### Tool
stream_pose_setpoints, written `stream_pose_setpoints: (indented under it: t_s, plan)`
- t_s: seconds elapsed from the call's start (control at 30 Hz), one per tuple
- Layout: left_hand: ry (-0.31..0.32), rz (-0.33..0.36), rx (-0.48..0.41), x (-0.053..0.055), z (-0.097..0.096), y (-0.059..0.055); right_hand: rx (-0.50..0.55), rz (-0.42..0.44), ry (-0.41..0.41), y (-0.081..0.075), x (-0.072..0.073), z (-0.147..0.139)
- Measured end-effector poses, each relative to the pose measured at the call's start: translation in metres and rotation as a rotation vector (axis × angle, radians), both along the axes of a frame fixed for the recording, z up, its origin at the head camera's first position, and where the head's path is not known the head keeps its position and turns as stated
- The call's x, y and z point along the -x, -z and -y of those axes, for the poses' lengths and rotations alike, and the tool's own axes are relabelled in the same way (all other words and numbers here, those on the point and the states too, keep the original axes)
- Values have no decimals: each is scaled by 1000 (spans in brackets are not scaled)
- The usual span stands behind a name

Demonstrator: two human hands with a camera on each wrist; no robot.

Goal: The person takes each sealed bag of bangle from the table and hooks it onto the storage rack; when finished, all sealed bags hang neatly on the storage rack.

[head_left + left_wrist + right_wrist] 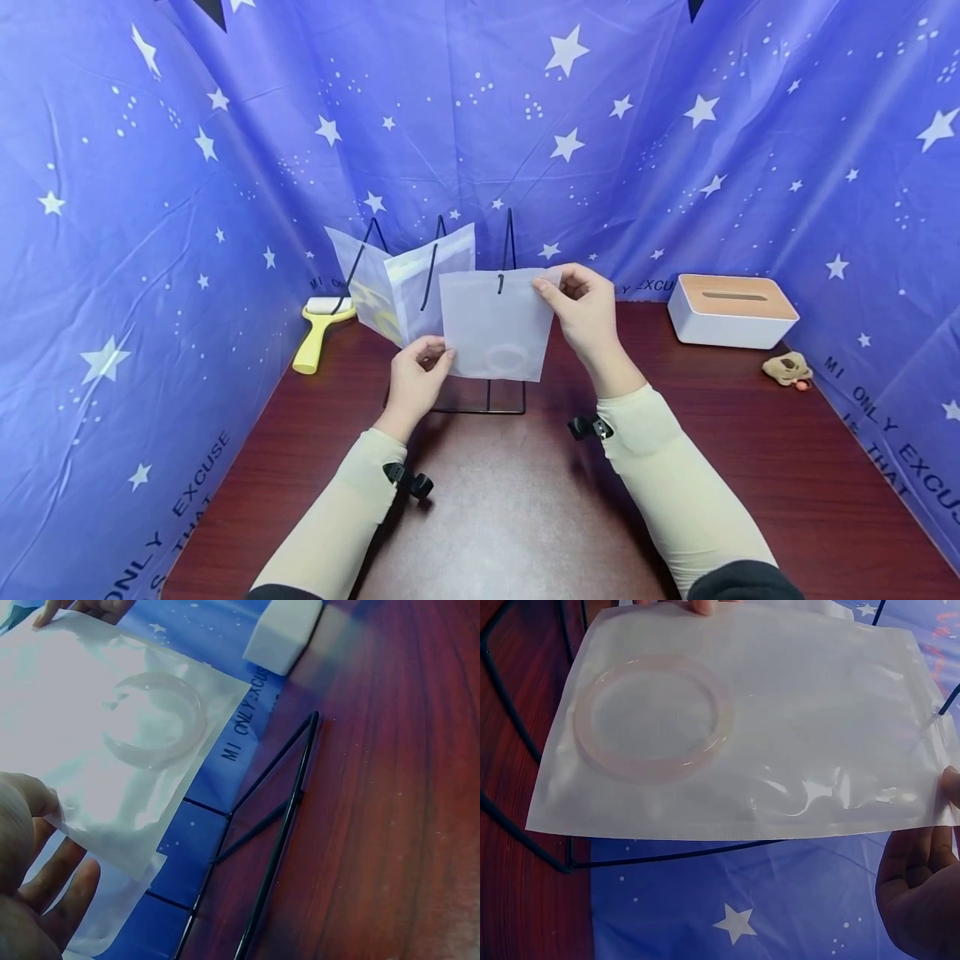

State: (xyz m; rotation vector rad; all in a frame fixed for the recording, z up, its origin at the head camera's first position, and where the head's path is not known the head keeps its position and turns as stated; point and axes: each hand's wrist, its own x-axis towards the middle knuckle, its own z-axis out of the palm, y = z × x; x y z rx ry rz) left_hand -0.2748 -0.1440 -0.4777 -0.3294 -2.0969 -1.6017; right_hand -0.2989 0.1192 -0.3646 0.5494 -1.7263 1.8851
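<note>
A white translucent zip bag (495, 321) hangs with a black hook (500, 284) through its top edge, on the right side of a black wire rack (465, 411). Inside it lies a pale pink ring like a bangle (656, 771), low in the bag. My left hand (417, 379) pinches the bag's lower left edge between thumb and fingers. At its upper right corner my right hand (591, 310) holds it by thumb and fingertips. Two more bags hang to the left: a middle one (420, 292) and a far left one (367, 275) with something yellow in it.
Left of the rack lies a yellow-handled lint roller (315, 337). A white tissue box (723, 321) with a wooden lid stands at the back right, a small brown plush toy (786, 368) near it. A blue star-patterned curtain (480, 108) surrounds the dark red table (510, 517).
</note>
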Motion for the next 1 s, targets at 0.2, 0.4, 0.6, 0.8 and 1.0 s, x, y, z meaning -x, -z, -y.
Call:
stream_pose_setpoints:
  t_s: [0.2,0.4,0.6,0.8,1.0]
  plan:
    - [-20,-38,2,9,0,-1,25,8,16,1,8,-1]
    - [-41,-39,19,19,-1,-3,50,41,26,0,18,-1]
    - [-55,-40,25,27,-3,-6,39,71,38,-10,18,1]
    - [-63,-30,23,36,-4,-7,32,94,80,-22,13,6]
    - [-71,-27,27,41,-7,-8,43,99,99,-24,20,7]
